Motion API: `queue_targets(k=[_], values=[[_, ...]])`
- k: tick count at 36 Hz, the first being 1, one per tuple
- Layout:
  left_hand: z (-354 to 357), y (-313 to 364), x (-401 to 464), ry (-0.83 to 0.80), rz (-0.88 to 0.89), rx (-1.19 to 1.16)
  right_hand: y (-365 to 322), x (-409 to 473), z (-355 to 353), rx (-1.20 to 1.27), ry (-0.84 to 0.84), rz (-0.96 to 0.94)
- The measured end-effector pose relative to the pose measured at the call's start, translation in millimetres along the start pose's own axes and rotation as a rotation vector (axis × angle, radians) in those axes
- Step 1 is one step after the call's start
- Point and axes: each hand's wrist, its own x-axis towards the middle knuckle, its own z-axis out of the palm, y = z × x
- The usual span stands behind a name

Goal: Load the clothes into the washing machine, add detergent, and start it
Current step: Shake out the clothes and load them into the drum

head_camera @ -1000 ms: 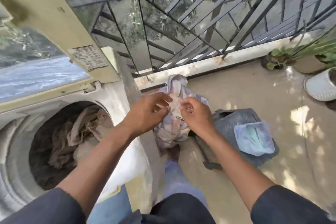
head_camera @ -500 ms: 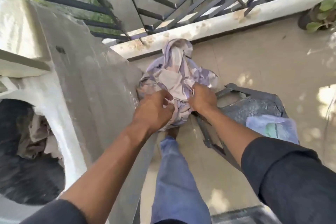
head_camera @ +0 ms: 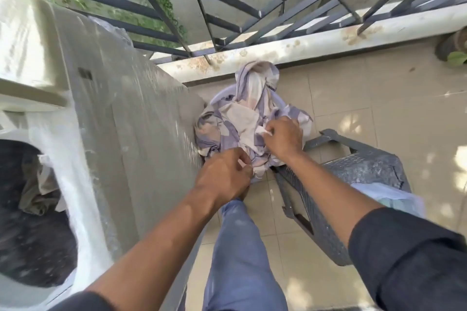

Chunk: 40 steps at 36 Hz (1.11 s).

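A crumpled lilac-and-cream patterned cloth [head_camera: 242, 118] lies heaped in a pale basket on the floor, right of the washing machine [head_camera: 131, 134]. My right hand [head_camera: 283, 137] pinches a fold of the cloth at its right side. My left hand [head_camera: 225, 177] has its fingers curled into the cloth's lower edge. The machine's open drum [head_camera: 30, 209] at the far left holds several beige and brown clothes. A clear detergent pouch [head_camera: 389, 199] lies on a grey stool [head_camera: 353, 184] to the right.
A dark metal railing [head_camera: 227, 7] on a low stained ledge [head_camera: 303, 45] runs behind the cloth. A potted plant [head_camera: 454, 53] stands at the far right. My leg in blue jeans [head_camera: 240, 247] is between the machine and the stool, on a beige tiled floor.
The view has tipped downward and the lid has left it. My hands have gone down with the cloth to the basket; the right hand has shifted to the cloth's right side.
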Motion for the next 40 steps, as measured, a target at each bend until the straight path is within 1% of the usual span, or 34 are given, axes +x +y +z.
queue_targets(k=[2, 6, 9, 12, 15, 19, 23, 27, 31, 34, 38, 40], values=[[-2.6, -2.6, -6.4, -0.009, -0.002, 0.002, -4.9, -25.0, -9.5, 0.129, 0.057, -0.07], [-11.6, -6.1, -19.3, 0.01, 0.006, 0.043, -19.1, -78.8, -35.0, 0.301, 0.154, -0.168], [-20.0, -4.7, -31.0, 0.05, 0.03, 0.08, -30.8, -117.0, -60.9, 0.397, 0.184, -0.218], [-31.9, -0.6, -45.0, 0.081, 0.099, 0.123, -44.9, -151.1, -88.8, 0.463, 0.196, -0.283], [-47.5, 3.4, -58.8, 0.105, 0.194, 0.225, -59.9, -180.5, -114.1, 0.538, 0.202, -0.339], [-70.4, 10.9, -72.6, 0.137, 0.271, 0.409, -74.0, -212.9, -147.6, 0.664, 0.176, -0.365], [-89.0, 19.7, -86.9, 0.202, 0.345, 0.517, -86.3, -237.7, -181.3, 0.723, 0.217, -0.442], [-101.1, 22.8, -104.9, 0.297, 0.266, 0.42, -97.9, -254.6, -205.4, 0.777, 0.302, -0.515], [-120.4, 21.8, -122.6, 0.435, 0.308, 0.248, -94.2, -257.6, -212.8, 0.798, 0.375, -0.445], [-138.8, 27.9, -137.6, 0.518, 0.348, 0.097, -86.4, -254.2, -209.6, 0.714, 0.415, -0.368], [-161.7, 43.6, -157.4, 0.584, 0.405, -0.101, -81.1, -251.6, -199.1, 0.512, 0.36, -0.29], [-170.6, 53.8, -168.1, 0.581, 0.456, -0.173, -82.0, -254.9, -192.6, 0.445, 0.355, -0.276]])
